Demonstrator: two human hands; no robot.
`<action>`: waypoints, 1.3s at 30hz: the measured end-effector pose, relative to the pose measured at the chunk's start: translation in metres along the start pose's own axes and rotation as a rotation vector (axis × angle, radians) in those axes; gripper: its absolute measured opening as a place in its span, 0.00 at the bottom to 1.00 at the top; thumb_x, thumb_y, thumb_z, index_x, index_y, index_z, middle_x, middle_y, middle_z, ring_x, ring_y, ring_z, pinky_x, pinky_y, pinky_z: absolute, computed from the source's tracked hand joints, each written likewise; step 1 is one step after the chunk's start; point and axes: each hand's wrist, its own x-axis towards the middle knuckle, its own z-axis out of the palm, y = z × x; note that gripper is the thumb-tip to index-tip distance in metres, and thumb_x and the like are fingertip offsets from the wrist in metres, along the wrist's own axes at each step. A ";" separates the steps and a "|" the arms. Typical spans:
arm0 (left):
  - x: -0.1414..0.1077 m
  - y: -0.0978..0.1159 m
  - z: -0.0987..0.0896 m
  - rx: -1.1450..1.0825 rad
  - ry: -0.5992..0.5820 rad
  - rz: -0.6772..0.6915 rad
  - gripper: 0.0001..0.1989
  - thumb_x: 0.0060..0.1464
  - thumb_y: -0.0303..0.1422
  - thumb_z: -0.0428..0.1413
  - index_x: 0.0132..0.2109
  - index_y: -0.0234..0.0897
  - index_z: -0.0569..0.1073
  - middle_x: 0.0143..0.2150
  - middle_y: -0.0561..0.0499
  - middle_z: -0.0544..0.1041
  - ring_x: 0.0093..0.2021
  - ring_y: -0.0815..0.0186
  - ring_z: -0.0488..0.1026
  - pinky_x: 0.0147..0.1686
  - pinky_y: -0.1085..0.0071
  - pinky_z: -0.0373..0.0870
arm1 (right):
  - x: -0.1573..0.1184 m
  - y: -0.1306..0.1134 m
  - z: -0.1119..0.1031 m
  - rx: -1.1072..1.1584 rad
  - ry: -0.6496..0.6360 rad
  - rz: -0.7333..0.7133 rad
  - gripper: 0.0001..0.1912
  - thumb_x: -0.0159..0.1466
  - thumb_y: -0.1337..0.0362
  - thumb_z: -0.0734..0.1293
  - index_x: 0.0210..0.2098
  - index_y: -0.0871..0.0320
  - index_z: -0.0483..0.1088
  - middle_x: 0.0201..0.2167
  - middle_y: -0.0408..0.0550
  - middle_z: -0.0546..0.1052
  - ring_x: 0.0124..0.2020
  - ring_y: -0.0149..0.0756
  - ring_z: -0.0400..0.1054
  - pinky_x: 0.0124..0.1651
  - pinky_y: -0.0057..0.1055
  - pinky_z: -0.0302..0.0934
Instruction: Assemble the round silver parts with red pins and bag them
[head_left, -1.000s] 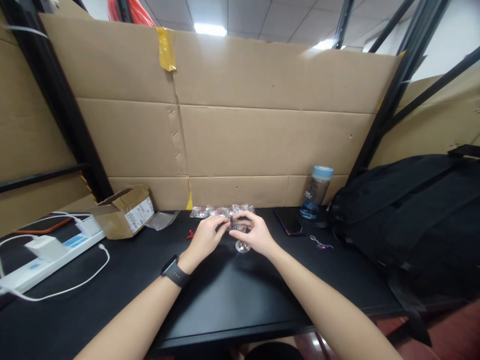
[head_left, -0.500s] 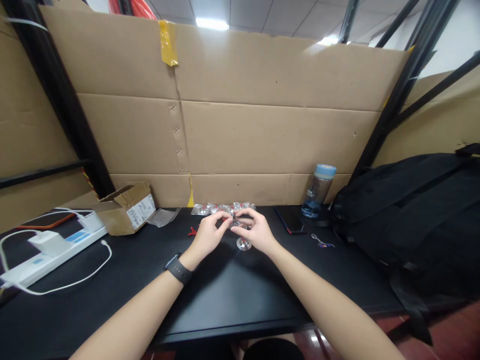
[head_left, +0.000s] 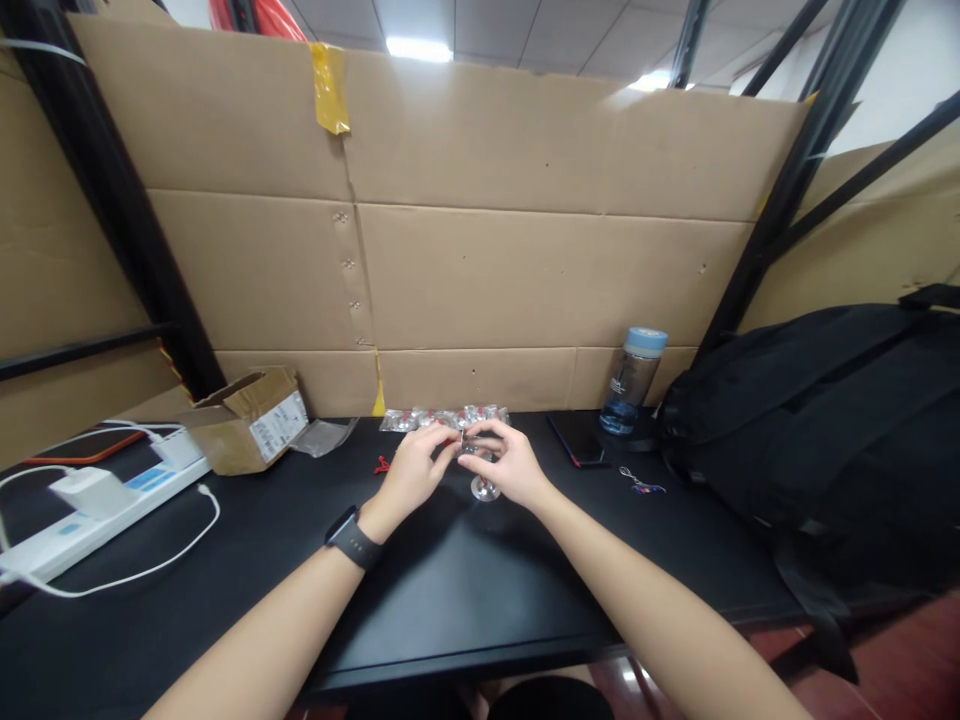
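My left hand and my right hand meet at mid-table with fingertips pinched. Between them is a small shiny piece, mostly covered by the fingers, so its kind cannot be told. Just below the right fingers shows a round, shiny, clear or silvery object with a bit of red in it; whether it hangs from the hand or stands on the table is unclear. A small red item lies left of my left hand. Beyond the fingers, several clear packets with red bits line the cardboard wall.
On the left are a white power strip with cables, an open cardboard box and a clear plastic bag. To the right lie a phone, a small beaded charm, a water bottle and a black backpack.
The whole view has shifted slightly. Both hands stay together in nearly the same place, with the fingers slightly readjusted around the small shiny piece.
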 end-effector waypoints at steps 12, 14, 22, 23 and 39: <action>-0.003 -0.001 0.000 0.175 -0.034 0.054 0.06 0.64 0.28 0.54 0.41 0.40 0.77 0.42 0.49 0.80 0.45 0.60 0.75 0.46 0.63 0.62 | 0.000 0.001 -0.001 -0.114 0.028 0.027 0.21 0.52 0.54 0.79 0.40 0.56 0.75 0.42 0.50 0.81 0.41 0.45 0.80 0.43 0.36 0.74; -0.004 0.001 0.000 0.220 -0.024 0.041 0.06 0.64 0.28 0.55 0.40 0.41 0.77 0.42 0.51 0.80 0.44 0.62 0.75 0.45 0.63 0.59 | 0.000 0.004 -0.002 -0.125 0.021 0.072 0.21 0.52 0.53 0.79 0.39 0.56 0.75 0.39 0.49 0.82 0.40 0.45 0.80 0.41 0.35 0.73; -0.003 0.005 -0.001 0.230 -0.028 -0.015 0.05 0.64 0.31 0.57 0.40 0.42 0.78 0.43 0.52 0.81 0.45 0.62 0.75 0.44 0.63 0.54 | 0.005 0.003 -0.014 -0.415 -0.163 -0.060 0.14 0.67 0.51 0.69 0.37 0.56 0.76 0.36 0.47 0.80 0.35 0.37 0.74 0.41 0.32 0.67; -0.003 0.004 -0.001 0.221 -0.036 -0.016 0.05 0.64 0.31 0.57 0.40 0.42 0.78 0.43 0.51 0.81 0.45 0.62 0.75 0.44 0.63 0.54 | 0.005 0.001 -0.015 -0.442 -0.190 -0.104 0.13 0.69 0.53 0.66 0.37 0.55 0.76 0.37 0.47 0.79 0.38 0.38 0.73 0.44 0.33 0.67; -0.007 0.010 0.004 0.195 -0.116 -0.060 0.09 0.66 0.34 0.53 0.45 0.41 0.78 0.47 0.49 0.80 0.51 0.60 0.73 0.51 0.62 0.57 | 0.009 0.019 -0.016 -0.529 -0.077 -0.160 0.07 0.61 0.66 0.67 0.26 0.58 0.73 0.33 0.46 0.70 0.34 0.36 0.67 0.42 0.32 0.63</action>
